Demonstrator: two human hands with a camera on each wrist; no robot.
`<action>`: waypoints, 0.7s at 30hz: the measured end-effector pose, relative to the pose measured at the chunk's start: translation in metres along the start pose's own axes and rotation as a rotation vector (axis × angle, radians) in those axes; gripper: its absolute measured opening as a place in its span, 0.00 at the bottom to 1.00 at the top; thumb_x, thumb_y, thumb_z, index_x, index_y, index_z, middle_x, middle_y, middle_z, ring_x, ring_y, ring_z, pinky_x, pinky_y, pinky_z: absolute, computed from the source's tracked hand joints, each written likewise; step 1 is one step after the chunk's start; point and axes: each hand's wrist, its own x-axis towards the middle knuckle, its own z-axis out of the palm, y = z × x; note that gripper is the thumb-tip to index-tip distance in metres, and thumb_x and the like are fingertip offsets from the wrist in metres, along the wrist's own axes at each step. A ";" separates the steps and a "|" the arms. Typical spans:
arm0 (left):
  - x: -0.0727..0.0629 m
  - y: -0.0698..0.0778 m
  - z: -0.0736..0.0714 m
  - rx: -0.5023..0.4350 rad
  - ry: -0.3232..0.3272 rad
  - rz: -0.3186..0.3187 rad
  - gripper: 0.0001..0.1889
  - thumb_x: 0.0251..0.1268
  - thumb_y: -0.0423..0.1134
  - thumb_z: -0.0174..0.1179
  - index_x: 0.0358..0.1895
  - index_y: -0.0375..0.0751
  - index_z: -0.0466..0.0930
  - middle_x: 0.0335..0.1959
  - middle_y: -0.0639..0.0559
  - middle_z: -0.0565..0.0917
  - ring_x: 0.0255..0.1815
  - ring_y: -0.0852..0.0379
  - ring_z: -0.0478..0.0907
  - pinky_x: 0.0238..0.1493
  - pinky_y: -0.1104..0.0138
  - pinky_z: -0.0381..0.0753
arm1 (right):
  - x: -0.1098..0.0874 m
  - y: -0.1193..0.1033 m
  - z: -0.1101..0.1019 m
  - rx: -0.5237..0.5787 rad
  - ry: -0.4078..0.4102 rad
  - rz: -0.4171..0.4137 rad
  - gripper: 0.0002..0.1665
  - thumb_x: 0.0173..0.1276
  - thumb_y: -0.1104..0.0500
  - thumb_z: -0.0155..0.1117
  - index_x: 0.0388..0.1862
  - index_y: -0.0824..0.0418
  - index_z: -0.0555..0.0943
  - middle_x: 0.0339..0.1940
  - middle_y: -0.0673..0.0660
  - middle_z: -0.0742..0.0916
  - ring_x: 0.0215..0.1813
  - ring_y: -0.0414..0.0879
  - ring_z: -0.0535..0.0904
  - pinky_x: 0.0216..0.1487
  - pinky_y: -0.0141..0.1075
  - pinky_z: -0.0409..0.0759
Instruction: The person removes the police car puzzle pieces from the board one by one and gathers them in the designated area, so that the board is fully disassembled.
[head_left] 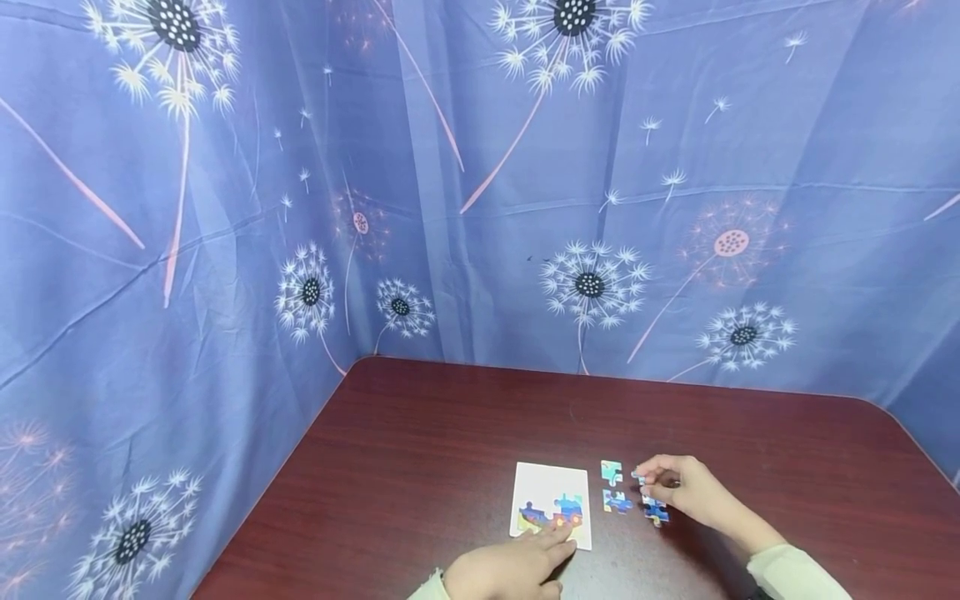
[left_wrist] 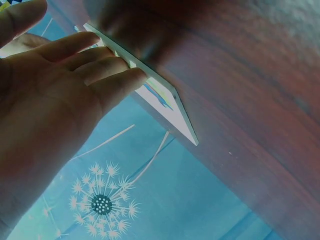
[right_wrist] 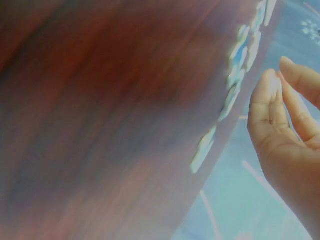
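A white square jigsaw board (head_left: pixel 551 479) lies on the table, with blue, red and yellow puzzle pieces filling part of its near half. My left hand (head_left: pixel 517 562) rests its extended fingers on the board's near edge; the left wrist view shows these fingers (left_wrist: pixel 112 70) lying over that edge. To the right of the board, my right hand (head_left: pixel 693 492) hovers over loose puzzle pieces, its fingers bent and the thumb apart from the index finger. One small piece (head_left: pixel 637 477) shows by its fingertips. Another piece (head_left: pixel 656 510) lies just below the thumb, partly covered.
Between the board and my right hand lie a teal piece (head_left: pixel 611 472) and a blue piece (head_left: pixel 617 501). The dark red wooden table (head_left: pixel 420 433) reaches back to a blue curtain (head_left: pixel 480 275) with a dandelion print, which also hangs along the left side.
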 end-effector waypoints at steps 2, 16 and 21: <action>0.001 -0.001 0.000 -0.003 0.003 0.010 0.33 0.82 0.53 0.51 0.84 0.49 0.63 0.86 0.55 0.57 0.85 0.58 0.53 0.79 0.59 0.65 | 0.006 -0.005 0.005 -0.002 0.003 -0.007 0.09 0.67 0.73 0.70 0.46 0.74 0.86 0.33 0.53 0.86 0.34 0.33 0.81 0.32 0.32 0.84; -0.002 0.004 -0.006 0.072 0.043 0.050 0.32 0.78 0.50 0.54 0.81 0.44 0.67 0.85 0.51 0.60 0.85 0.56 0.56 0.79 0.63 0.64 | 0.039 -0.031 0.044 0.041 -0.119 -0.081 0.13 0.69 0.71 0.71 0.50 0.77 0.85 0.36 0.54 0.87 0.38 0.35 0.83 0.37 0.32 0.83; -0.001 0.002 -0.004 0.078 0.041 0.047 0.33 0.79 0.50 0.55 0.82 0.45 0.66 0.85 0.52 0.59 0.85 0.56 0.54 0.79 0.62 0.63 | 0.043 -0.034 0.051 0.112 -0.208 -0.065 0.17 0.69 0.73 0.69 0.54 0.80 0.82 0.38 0.59 0.87 0.38 0.36 0.82 0.32 0.31 0.80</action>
